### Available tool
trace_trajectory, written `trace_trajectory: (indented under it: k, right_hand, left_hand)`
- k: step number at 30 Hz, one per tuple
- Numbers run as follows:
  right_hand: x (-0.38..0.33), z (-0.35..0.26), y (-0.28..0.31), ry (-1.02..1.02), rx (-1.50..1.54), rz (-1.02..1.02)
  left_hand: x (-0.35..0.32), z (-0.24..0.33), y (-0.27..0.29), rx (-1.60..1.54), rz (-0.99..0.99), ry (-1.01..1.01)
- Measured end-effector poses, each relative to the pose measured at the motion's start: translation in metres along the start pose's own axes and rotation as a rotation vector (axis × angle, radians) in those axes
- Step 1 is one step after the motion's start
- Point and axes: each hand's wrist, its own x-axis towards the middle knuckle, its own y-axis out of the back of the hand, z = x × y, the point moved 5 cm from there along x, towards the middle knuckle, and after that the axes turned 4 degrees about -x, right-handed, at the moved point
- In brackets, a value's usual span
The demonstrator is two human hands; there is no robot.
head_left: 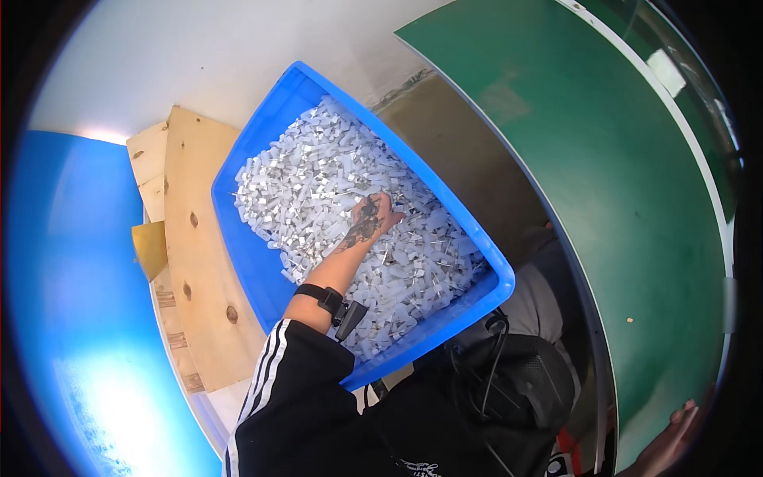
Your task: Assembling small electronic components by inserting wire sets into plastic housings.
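Overhead, the head view looks down on a blue plastic bin (262,274) heaped with small white and clear plastic parts (334,183), many with a bit of metal on them. The bin sits in the middle of the scene, tilted, with wooden boards (195,238) just left of it and a large green tabletop (604,191) curving away on the right. The person's left hand (372,216) lies on top of the heap near the middle of the bin, fingers sunk among the parts, so whether its grip is clenched or released cannot be told. A black wristband (326,298) circles that forearm above a black sleeve with white stripes. At the near right edge, the right hand (671,445) rests on the tabletop's rim, its grip released, fingers spread and holding nothing.
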Motion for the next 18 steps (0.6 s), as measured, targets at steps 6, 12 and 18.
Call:
trace_trajectory:
  k: [6, 12, 18]
  right_hand:
    - [-0.053, -0.052, -0.055, -0.035, 0.719, -0.016]
    - [-0.088, -0.046, -0.100, -0.045, 0.685, -0.258]
    - [-0.130, -0.133, -0.177, 0.138, 0.830, -1.137]
  left_hand:
    - [-0.004, -0.035, 0.001, -0.221, 0.115, 0.175]
    - [-0.053, -0.020, 0.065, -0.809, 0.433, 0.023]
    - [-0.196, 0.120, 0.170, -0.838, 0.633, -0.668]
